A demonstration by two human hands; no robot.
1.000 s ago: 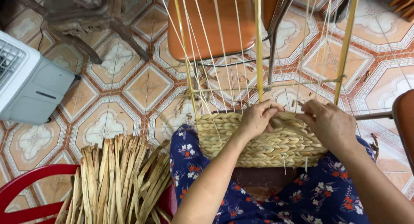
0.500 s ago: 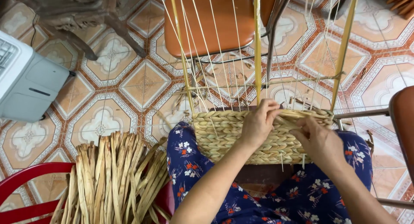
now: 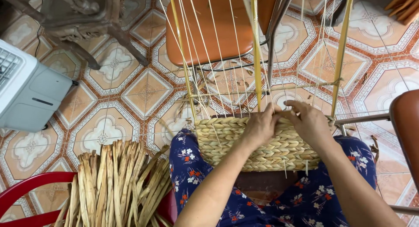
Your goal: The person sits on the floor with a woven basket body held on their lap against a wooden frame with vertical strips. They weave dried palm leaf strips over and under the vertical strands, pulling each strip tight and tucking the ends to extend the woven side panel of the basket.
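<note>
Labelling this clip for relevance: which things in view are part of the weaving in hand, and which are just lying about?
In use:
- woven straw panel, under both hands
- left hand and right hand, at its top edge
- upright strings on the yellow frame rods
- bundle of dried straw, beside the lap

Lying about:
- orange chair seat
- grey-white appliance
- carved wooden furniture
- tiled floor

left hand (image 3: 261, 127) | nudged right along woven band (image 3: 257, 144) | meets right hand (image 3: 310, 122)
</note>
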